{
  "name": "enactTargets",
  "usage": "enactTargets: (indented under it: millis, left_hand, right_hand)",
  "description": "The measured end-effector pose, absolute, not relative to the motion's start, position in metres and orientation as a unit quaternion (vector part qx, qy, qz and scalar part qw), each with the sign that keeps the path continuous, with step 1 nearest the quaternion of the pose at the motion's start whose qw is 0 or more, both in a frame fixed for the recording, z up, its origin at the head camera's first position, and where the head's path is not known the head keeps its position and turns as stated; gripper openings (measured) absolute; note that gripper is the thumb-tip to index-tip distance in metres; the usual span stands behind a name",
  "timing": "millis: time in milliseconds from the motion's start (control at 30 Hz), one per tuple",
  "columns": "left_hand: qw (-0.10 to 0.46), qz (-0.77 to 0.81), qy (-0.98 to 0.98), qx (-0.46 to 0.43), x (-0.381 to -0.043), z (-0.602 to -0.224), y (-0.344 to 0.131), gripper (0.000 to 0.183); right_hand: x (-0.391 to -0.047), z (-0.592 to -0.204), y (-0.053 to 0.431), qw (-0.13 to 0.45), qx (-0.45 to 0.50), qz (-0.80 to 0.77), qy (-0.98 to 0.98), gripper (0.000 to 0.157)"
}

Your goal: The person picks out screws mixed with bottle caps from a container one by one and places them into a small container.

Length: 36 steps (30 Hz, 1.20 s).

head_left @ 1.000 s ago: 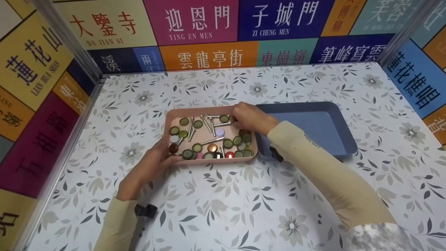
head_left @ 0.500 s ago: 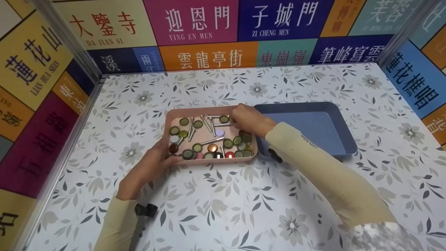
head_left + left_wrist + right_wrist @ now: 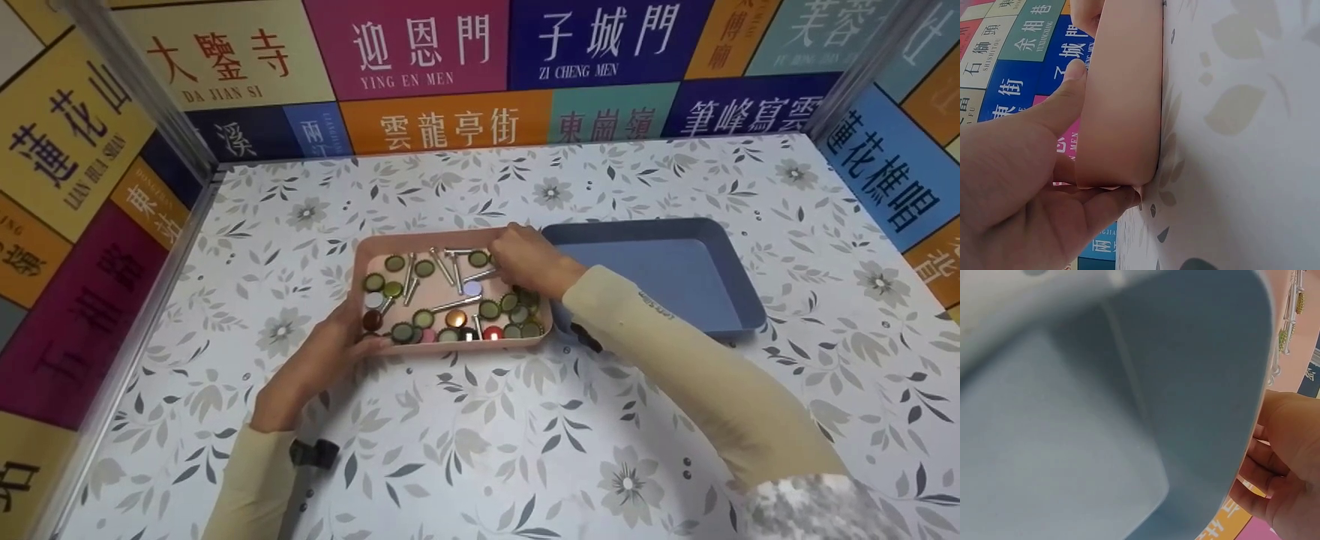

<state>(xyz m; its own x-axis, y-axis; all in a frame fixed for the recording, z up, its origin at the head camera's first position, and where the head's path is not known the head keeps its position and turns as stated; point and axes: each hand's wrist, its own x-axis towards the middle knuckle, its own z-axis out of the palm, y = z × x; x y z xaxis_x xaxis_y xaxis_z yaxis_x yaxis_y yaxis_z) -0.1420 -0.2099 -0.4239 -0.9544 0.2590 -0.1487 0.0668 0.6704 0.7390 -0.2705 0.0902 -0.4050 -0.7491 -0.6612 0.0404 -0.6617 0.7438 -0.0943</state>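
The pink tray [image 3: 450, 347] holds bottle caps and several silver bolts with broad heads. My left hand [image 3: 339, 335] grips its front left corner; in the left wrist view the thumb [image 3: 1072, 76] lies at the rim and the fingers bend round the corner. My right hand [image 3: 527, 259] reaches over the back right part of the tray with curled fingers, on the end of a slanted bolt [image 3: 480, 275]. Its fingertips are hidden in the head view. The right wrist view shows that hand [image 3: 1292, 450] behind the tray walls, its lower fingers curled.
A blue-grey tray [image 3: 660, 277] stands against the right side of the pink one, under my right forearm. Flower-patterned paper [image 3: 480, 450] covers the table. Panels with Chinese lettering [image 3: 450, 120] wall the back and both sides.
My right hand has shifted slightly left and the bolt at its fingers has tilted and moved a little toward the front. The left hand keeps its grip on the tray.
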Motion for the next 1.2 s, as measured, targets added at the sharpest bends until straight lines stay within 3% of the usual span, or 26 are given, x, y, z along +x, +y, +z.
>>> enactTargets:
  millis: [200,433,800,1067,1200]
  left_hand:
    - [0.123,0.390,0.908,0.091,-0.143,-0.425,-0.210,0.105]
    - [0.109,0.380,0.912,0.110,-0.141,-0.425,-0.211,0.102]
    - [0.115,0.379,0.912,0.107,-0.142,-0.426,-0.212,0.100]
    - [0.123,0.380,0.911,0.102,-0.141,-0.425,-0.213,0.101]
    - [0.119,0.380,0.911,0.104,-0.141,-0.424,-0.213,0.101]
  right_hand:
    - [-0.270,-0.402,0.091,-0.009,0.340,0.043,-0.939,0.005]
    - [-0.270,-0.397,0.093,0.006,0.349,0.047,-0.936,0.021]
    - [-0.276,-0.385,0.102,-0.058,0.314,0.118,-0.940,0.008]
    - [-0.280,-0.380,0.118,-0.010,0.342,0.137,-0.930,0.001]
    - [-0.281,-0.376,0.125,-0.002,0.344,0.141,-0.928,0.008]
